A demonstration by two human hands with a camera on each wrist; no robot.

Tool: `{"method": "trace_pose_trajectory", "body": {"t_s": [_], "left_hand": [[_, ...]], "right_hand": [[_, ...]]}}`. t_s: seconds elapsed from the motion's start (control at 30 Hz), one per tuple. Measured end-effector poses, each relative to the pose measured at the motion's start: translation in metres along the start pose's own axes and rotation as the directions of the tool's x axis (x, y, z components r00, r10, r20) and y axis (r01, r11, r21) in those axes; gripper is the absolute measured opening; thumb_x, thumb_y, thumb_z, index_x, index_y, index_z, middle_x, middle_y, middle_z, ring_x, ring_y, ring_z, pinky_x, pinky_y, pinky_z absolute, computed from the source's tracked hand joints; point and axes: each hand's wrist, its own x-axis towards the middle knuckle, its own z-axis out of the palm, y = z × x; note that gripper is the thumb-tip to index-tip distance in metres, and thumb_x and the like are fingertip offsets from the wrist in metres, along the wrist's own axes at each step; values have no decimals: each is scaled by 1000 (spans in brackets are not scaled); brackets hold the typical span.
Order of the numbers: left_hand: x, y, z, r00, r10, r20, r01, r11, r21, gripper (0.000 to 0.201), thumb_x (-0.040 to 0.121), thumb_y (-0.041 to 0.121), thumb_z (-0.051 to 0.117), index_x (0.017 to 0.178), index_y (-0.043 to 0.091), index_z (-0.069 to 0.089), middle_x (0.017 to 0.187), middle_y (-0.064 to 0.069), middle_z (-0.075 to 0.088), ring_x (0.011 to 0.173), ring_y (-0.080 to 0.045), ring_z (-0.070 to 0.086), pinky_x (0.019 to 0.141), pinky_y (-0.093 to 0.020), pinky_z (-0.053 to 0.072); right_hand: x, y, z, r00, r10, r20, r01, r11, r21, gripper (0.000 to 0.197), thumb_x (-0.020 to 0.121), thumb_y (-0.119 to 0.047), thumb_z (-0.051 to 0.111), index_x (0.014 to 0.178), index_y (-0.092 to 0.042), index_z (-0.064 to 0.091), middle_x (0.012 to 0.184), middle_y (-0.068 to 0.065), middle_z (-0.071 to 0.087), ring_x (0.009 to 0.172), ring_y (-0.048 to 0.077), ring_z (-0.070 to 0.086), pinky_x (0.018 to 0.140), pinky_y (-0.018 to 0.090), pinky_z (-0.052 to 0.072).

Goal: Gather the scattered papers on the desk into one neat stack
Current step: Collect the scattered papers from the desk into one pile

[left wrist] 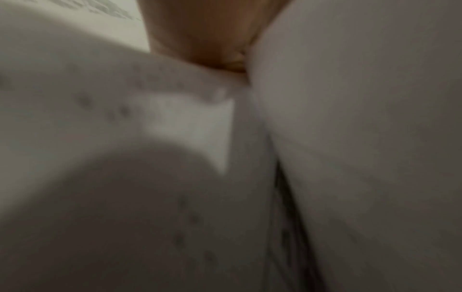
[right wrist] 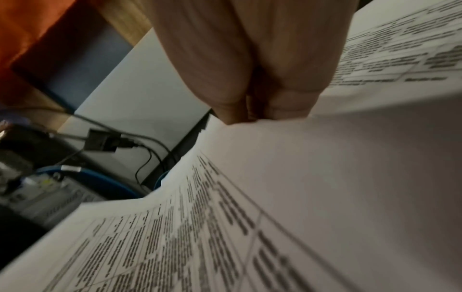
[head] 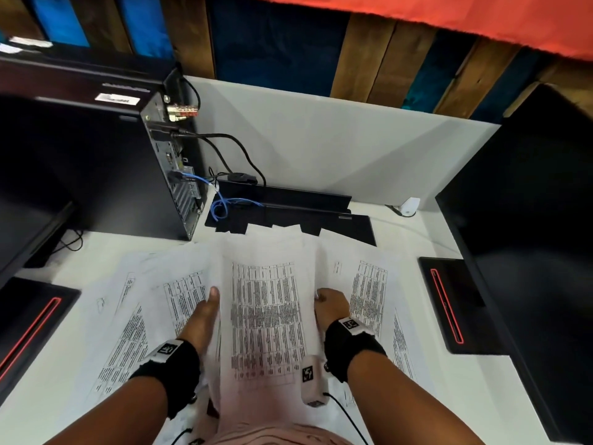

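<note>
A printed sheet or bundle of papers with tables of text is held up in front of me between both hands. My left hand holds its left edge, thumb on top and fingers hidden behind the paper. My right hand grips the right edge with curled fingers. More printed papers lie spread on the white desk to the left and to the right. The right wrist view shows the right hand pinching the paper. In the left wrist view, blurred paper fills the frame below the left hand.
A black computer tower with cables stands at the back left, a blue cable coiled beside it. A black monitor and its base stand on the right, another base on the left. A white partition closes the back.
</note>
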Motion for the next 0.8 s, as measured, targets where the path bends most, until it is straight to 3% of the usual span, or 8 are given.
{"method": "trace_pose_trajectory", "body": {"t_s": [0.1, 0.2, 0.27, 0.4, 0.53, 0.63, 0.7, 0.8], "left_hand": [[5, -8, -9, 998, -39, 59, 47, 989, -140, 103, 57, 95, 40, 142, 38, 38, 152, -3, 40, 138, -31, 38, 112, -58, 24], [-2, -8, -8, 997, 78, -25, -76, 996, 45, 72, 75, 44, 75, 133, 12, 47, 131, -14, 59, 119, -34, 55, 106, -55, 38], [0, -14, -6, 995, 96, -39, -92, 990, 106, 67, 75, 9, 76, 134, 6, 45, 127, -16, 59, 121, -37, 53, 107, -54, 38], [6, -19, -5, 990, 124, -71, -109, 976, 188, 59, 78, 3, 73, 131, 4, 47, 124, -16, 61, 115, -34, 55, 104, -50, 40], [5, -21, -5, 987, 149, -59, -136, 974, 180, 48, 85, 3, 66, 128, 5, 47, 109, -9, 60, 108, -30, 56, 98, -45, 43], [12, -25, -8, 982, 181, -53, -166, 963, 212, 40, 87, 5, 65, 124, 5, 49, 113, -13, 64, 105, -29, 59, 93, -38, 45], [14, -25, -8, 981, 186, -52, -173, 964, 202, 38, 88, 6, 63, 124, 4, 50, 113, -11, 63, 108, -29, 59, 93, -37, 45], [17, -26, -10, 986, 166, -35, -156, 970, 187, 41, 90, 7, 61, 128, 4, 47, 118, -10, 60, 107, -26, 56, 92, -33, 42]], "right_hand": [[5, 17, -19, 980, 74, -183, -52, 991, 123, 27, 92, -23, 57, 116, -12, 63, 113, 7, 67, 104, 24, 60, 84, 22, 40], [7, 47, -56, 836, 302, -458, -383, 919, -93, 71, 76, -58, 65, 130, -16, 45, 134, 12, 51, 124, 33, 46, 99, 48, 39], [2, 62, -73, 755, 422, -501, -563, 810, -166, 103, 59, -76, 65, 134, -11, 37, 136, 13, 44, 125, 33, 42, 100, 56, 37], [3, 76, -78, 799, 436, -415, -559, 791, -246, 121, 44, -76, 73, 133, -5, 35, 134, 15, 45, 125, 34, 42, 98, 51, 39], [11, 81, -79, 881, 431, -194, -454, 886, -97, 92, 60, -52, 81, 132, -6, 47, 134, 16, 55, 122, 34, 53, 101, 41, 45], [1, 70, -89, 927, 251, -278, -284, 955, -88, 34, 75, -28, 74, 97, -6, 62, 110, 17, 68, 101, 33, 64, 86, 36, 52], [-12, 47, -109, 883, 142, -447, -205, 974, -96, 21, 84, -21, 64, 96, -5, 60, 98, 20, 68, 94, 37, 64, 74, 36, 52], [-40, -1, -150, 715, -77, -695, -70, 981, -180, 20, 88, -14, 57, 106, -8, 60, 94, 27, 67, 90, 43, 64, 71, 37, 48]]}}
